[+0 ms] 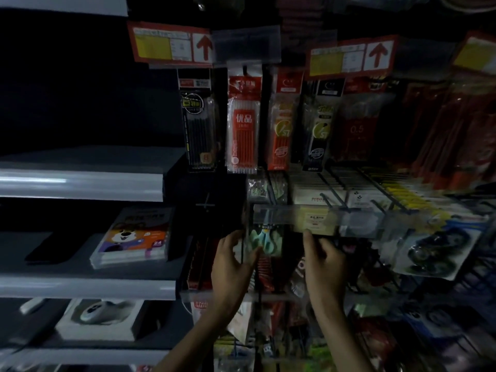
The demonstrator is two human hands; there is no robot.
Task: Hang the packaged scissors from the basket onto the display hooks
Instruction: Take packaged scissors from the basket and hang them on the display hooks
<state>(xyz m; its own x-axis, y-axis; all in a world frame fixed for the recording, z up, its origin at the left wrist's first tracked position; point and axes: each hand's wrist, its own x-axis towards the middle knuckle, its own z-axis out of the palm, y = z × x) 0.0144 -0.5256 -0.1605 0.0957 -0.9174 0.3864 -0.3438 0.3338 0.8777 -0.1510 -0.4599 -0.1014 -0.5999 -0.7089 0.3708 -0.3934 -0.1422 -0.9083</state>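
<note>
Mint-green handles show through the packaged scissors [264, 241], which sit just under the clear price strip [295, 216] between the two hands. The left hand [230, 261] grips the pack's left edge, thumb on its front, probably to steady it and keep it facing out while its top meets the hook. That hook is hidden behind the strip, so I cannot tell whether the pack already hangs. The right hand [324, 260], just right of the pack, has its thumb raised to the strip's lower edge and its fingers loosely curled. Whether it holds anything is too blurred to say; it may be tilting the strip clear.

Above the strip, black wire hooks [336, 201] jut forward, and higher still hang pen packs [244, 122] under red arrow tags [171, 44]. Left of the strip run grey shelves [80, 183], one carrying a marker box [134, 237]. The aisle is very dim, and no basket is in view.
</note>
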